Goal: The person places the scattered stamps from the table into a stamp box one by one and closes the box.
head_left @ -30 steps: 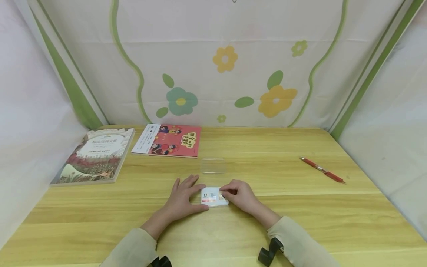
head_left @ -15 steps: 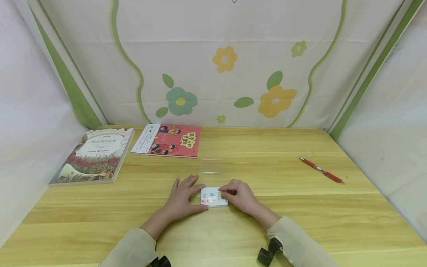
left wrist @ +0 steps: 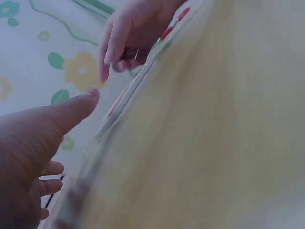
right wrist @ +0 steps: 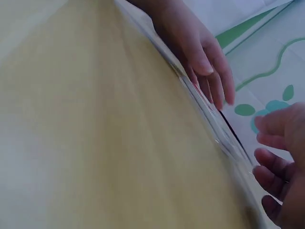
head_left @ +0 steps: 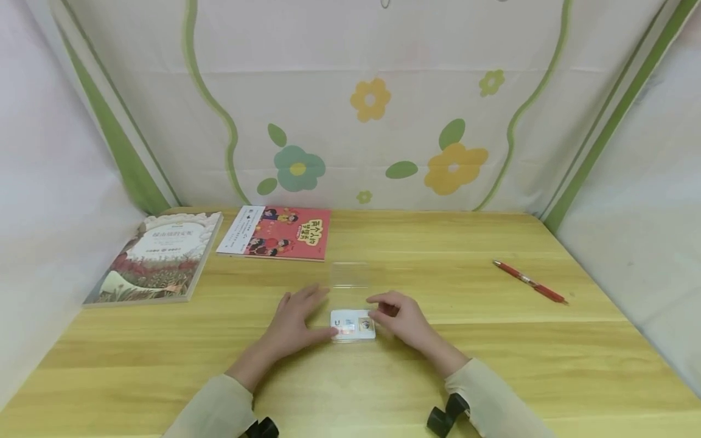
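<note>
In the head view a small white card (head_left: pixel 353 334) with shiny print lies flat on the table, over a clear plastic piece (head_left: pixel 350 341) whose edge shows along its near side. A small gold-toned square (head_left: pixel 366 325) with a dark figure is on the card's right part. My left hand (head_left: pixel 292 323) has its fingers spread, and its thumb tip is at the card's left edge. My right hand (head_left: pixel 404 319) is at the card's upper right corner, thumb and forefinger apart, other fingers loosely bent, holding nothing. Beyond the card lies a clear rectangular plastic piece (head_left: pixel 350 275).
A thick illustrated book (head_left: pixel 156 258) lies at the table's left edge. Beside it is a thin red picture book (head_left: pixel 290 234). On the right lies a red pen (head_left: pixel 531 282). A flowered curtain (head_left: pixel 328 48) encloses the back and sides of the wooden table (head_left: pixel 471 261).
My right thumb and forefinger have come off the gold-toned square and separated, leaving it uncovered on the card. My left hand has eased its fingers back from the card slightly.
</note>
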`<state>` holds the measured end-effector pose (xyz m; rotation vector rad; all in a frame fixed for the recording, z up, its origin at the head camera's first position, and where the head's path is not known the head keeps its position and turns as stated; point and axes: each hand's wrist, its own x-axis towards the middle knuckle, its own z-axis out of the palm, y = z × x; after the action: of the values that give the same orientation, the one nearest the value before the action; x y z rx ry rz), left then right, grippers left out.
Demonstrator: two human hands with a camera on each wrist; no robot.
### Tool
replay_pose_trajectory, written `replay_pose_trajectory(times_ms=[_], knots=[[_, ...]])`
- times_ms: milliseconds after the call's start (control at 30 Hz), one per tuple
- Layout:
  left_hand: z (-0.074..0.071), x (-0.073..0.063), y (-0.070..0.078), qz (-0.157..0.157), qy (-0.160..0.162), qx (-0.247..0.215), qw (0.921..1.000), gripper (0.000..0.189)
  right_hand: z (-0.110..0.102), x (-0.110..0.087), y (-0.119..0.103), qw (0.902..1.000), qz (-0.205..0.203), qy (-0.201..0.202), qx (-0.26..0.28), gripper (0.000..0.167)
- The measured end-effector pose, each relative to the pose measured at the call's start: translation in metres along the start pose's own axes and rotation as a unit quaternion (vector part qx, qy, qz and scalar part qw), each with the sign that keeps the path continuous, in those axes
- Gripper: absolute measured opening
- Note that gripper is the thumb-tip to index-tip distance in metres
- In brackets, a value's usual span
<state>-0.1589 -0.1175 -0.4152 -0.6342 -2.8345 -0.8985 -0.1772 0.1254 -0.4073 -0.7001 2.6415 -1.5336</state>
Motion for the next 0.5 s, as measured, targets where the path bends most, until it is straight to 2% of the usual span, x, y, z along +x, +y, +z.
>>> replay_pose_trajectory(times_ms=[133, 267, 500], knots=[[-0.008, 0.011, -0.008, -0.027, 0.028, -0.003, 0.9992, 0.076, -0.015, 0.008, 0.001, 0.9998, 0.013, 0.012, -0.007, 0.036], [-0.012, 0.023, -0.014, -0.049, 0.036, -0.001, 0.9981, 0.077, -0.025, 0.021, 0.004, 0.9989, 0.036, 0.001, -0.03, 0.051], [-0.009, 0.037, -0.014, -0.115, 0.051, 0.014, 0.9919, 0.072, -0.029, 0.041, 0.01, 0.9956, 0.07, -0.024, -0.058, 0.065]])
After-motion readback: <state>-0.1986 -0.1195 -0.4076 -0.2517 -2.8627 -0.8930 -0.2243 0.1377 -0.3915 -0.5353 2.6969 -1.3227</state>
